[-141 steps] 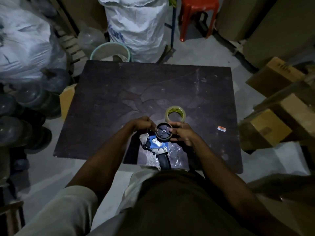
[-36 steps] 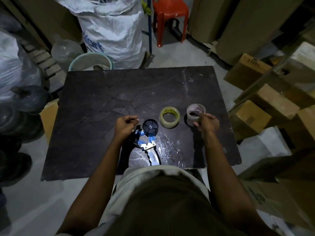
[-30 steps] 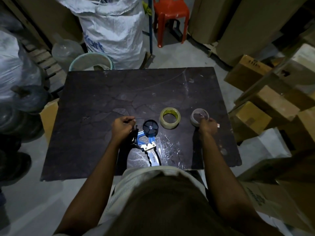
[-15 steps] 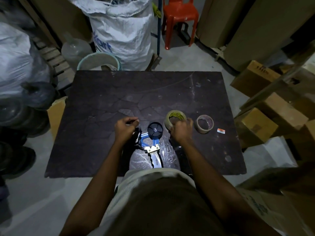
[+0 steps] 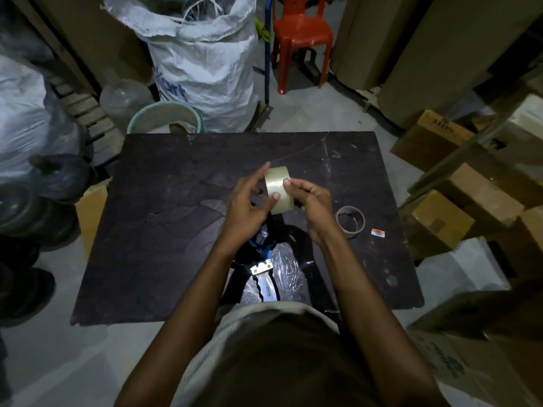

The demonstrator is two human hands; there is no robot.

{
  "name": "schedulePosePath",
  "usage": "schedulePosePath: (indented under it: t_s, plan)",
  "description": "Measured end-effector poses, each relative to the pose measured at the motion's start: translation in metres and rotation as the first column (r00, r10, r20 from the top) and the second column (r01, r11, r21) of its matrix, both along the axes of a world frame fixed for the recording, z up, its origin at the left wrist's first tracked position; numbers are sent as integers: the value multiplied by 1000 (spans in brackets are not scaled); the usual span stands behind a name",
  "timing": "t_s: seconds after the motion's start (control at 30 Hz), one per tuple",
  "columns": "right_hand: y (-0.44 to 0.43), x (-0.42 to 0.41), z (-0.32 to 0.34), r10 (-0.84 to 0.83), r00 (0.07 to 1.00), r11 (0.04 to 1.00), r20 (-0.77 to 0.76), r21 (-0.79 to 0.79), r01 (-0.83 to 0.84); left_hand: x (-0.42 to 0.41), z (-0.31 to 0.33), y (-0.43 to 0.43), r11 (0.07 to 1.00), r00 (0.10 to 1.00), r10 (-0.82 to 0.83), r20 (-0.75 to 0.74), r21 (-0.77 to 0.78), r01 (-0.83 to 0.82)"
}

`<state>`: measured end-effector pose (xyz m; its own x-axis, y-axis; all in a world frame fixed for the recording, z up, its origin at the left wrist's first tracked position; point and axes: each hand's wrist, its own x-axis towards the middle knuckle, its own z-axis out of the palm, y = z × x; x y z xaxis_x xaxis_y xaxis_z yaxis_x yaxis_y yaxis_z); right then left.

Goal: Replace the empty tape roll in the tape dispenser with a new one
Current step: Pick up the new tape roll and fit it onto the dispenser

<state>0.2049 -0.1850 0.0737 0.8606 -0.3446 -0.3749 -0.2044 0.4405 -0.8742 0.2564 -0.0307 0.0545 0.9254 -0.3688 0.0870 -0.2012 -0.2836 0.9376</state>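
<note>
A new roll of clear tape [image 5: 279, 188] is held upright in the air above the dark table [image 5: 164, 230], its broad outer face toward me. My left hand [image 5: 248, 207] and my right hand [image 5: 311, 205] both grip it, thumbs pressed on the outer tape surface. Below my hands the blue tape dispenser [image 5: 263, 259] lies on the table near the front edge, its handle pointing at me and its spool end partly hidden by my wrists. The empty cardboard core [image 5: 350, 222] lies flat on the table to the right.
A small orange-and-white label [image 5: 378, 232] lies right of the core. Cardboard boxes [image 5: 467, 207] crowd the right side, dark bags [image 5: 44, 183] the left. A pale bucket [image 5: 166, 118], a white sack [image 5: 205, 63] and a red chair [image 5: 299, 33] stand beyond the table.
My right hand set the empty core down on the table, took the new roll and lifted it. My left hand let go of the dispenser and joined on the roll.
</note>
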Motion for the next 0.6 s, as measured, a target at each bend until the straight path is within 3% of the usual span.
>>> schedulePosePath:
  t_s: [0.37,0.6]
  plan:
    - [0,3,1,90,996,996,2,-13,-90,-5,8,5,988,958,131,253,51,-149]
    - [-6,-2,4,150,988,984,-23,-97,-151,11,12,7,980,970,120,212,130,-149]
